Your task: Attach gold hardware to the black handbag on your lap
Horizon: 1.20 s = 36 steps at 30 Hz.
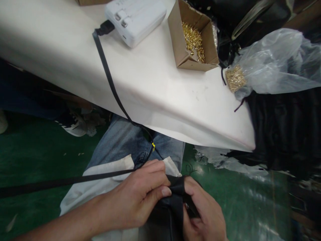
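Note:
A black, leather-like piece [162, 217], perhaps part of a bag, lies over my lap at the bottom of the head view. My left hand [140, 194] pinches its upper edge between thumb and fingers. Close by on the right, my right hand [207, 214] grips a fold of the same piece, fingers curled round it. A small shiny metal bit shows beside the right fingers, too small to name. From behind my left hand, a black strap [62, 182] stretches off to the left edge; where it ends is hidden.
On the white-covered table [150, 80] are a white power bank [136, 20] with a black cable [107, 72] hanging down to my lap, a cardboard box [183, 50] of small gold-coloured metal parts, and a plastic bag [281, 63] with more. Black material [288, 124] hangs at right. Another person's shoe [75, 125] stands left.

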Each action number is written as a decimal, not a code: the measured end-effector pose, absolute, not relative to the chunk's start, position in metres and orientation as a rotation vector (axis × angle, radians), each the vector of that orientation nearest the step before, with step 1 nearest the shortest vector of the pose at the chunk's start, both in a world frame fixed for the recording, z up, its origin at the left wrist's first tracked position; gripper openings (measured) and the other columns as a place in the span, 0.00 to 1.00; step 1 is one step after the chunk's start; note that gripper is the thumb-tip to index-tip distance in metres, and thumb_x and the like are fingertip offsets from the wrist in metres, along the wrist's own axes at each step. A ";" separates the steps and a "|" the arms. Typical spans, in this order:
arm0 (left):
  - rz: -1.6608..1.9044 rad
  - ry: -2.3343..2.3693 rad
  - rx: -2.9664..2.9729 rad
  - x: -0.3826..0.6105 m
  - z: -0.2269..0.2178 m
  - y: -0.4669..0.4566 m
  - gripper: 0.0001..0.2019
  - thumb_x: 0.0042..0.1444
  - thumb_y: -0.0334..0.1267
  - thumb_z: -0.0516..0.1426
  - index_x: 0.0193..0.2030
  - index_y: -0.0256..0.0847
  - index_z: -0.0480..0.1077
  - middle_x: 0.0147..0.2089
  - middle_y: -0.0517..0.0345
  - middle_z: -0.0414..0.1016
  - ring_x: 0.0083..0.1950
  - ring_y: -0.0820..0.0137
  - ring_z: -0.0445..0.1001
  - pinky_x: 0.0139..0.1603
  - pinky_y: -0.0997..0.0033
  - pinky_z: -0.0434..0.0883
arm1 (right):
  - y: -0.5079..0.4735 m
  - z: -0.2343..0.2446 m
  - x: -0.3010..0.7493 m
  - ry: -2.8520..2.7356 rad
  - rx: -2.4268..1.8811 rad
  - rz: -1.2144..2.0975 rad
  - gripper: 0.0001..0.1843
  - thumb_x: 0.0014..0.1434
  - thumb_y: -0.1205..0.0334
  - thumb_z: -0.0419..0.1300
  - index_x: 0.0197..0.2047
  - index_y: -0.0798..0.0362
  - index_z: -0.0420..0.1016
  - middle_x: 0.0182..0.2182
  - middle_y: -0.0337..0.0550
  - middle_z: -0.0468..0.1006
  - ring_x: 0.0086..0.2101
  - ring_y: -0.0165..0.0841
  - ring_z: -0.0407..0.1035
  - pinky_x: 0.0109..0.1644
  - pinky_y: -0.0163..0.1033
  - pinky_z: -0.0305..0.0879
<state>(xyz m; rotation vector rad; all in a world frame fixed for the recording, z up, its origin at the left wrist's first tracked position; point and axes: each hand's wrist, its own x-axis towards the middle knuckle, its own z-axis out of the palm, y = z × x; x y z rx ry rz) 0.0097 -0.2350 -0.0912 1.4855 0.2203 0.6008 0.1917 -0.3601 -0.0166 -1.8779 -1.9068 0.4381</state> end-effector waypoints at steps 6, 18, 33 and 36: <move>0.423 0.279 1.398 0.001 -0.073 -0.223 0.15 0.78 0.36 0.55 0.67 0.45 0.71 0.62 0.50 0.75 0.64 0.62 0.74 0.68 0.61 0.72 | -0.354 -0.029 0.188 -2.008 -1.788 0.462 0.13 0.64 0.74 0.55 0.47 0.48 0.69 0.34 0.42 0.78 0.34 0.36 0.79 0.39 0.38 0.78; 0.257 0.269 1.961 -0.012 -0.083 -0.197 0.23 0.77 0.37 0.58 0.75 0.51 0.67 0.66 0.51 0.79 0.63 0.58 0.81 0.63 0.60 0.78 | -0.336 -0.059 0.178 -1.925 -1.900 0.428 0.08 0.64 0.73 0.60 0.43 0.50 0.74 0.32 0.38 0.76 0.31 0.34 0.74 0.36 0.39 0.71; 0.275 0.179 2.464 -0.002 -0.066 -0.192 0.20 0.74 0.39 0.58 0.70 0.41 0.70 0.54 0.47 0.82 0.44 0.58 0.84 0.41 0.61 0.79 | -0.350 -0.079 0.166 -1.676 -1.885 0.436 0.06 0.64 0.67 0.62 0.45 0.52 0.73 0.34 0.39 0.78 0.32 0.34 0.73 0.37 0.39 0.70; 0.248 0.246 2.390 -0.002 -0.067 -0.196 0.18 0.75 0.38 0.57 0.69 0.44 0.72 0.56 0.48 0.81 0.47 0.59 0.85 0.44 0.61 0.81 | -0.354 -0.080 0.172 -1.742 -1.846 0.400 0.06 0.72 0.61 0.64 0.49 0.52 0.75 0.36 0.40 0.81 0.33 0.33 0.77 0.39 0.38 0.71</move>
